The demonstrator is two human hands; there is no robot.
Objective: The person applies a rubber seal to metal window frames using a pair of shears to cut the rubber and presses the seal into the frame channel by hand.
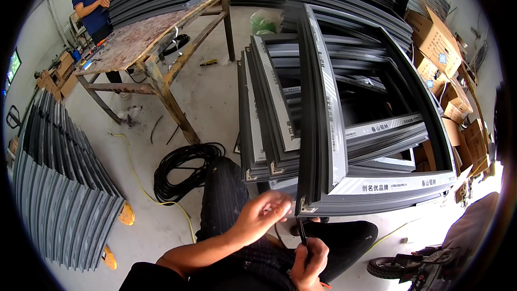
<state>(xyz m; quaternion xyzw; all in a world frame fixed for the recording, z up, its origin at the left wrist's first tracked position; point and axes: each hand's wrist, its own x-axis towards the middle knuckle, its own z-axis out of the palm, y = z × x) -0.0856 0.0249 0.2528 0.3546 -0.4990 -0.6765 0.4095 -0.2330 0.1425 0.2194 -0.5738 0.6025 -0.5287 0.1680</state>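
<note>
A dark grey window frame point(336, 145) with pale protective film along its faces leans over my lap, its lower near corner closest to me. Just left of that corner is my left hand point(264, 213), fingers curled toward the thumb; what they pinch, if anything, is too small to make out. Below the corner, my right hand point(311, 264) is closed around a narrow black strip point(302, 231), which rises to the corner. A gap or metal piece shows at the corner's end. Behind it, more grey frames point(269, 97) are stacked flat.
A worn worktable point(134, 46) bears stacked frames, with a person point(90, 0) behind it. Coiled black hose point(183, 170) and a yellow cord point(134, 167) lie on the floor. Upright frames point(64, 183) stand left, cardboard boxes point(436, 43) right, and a wheel point(385, 268) lower right.
</note>
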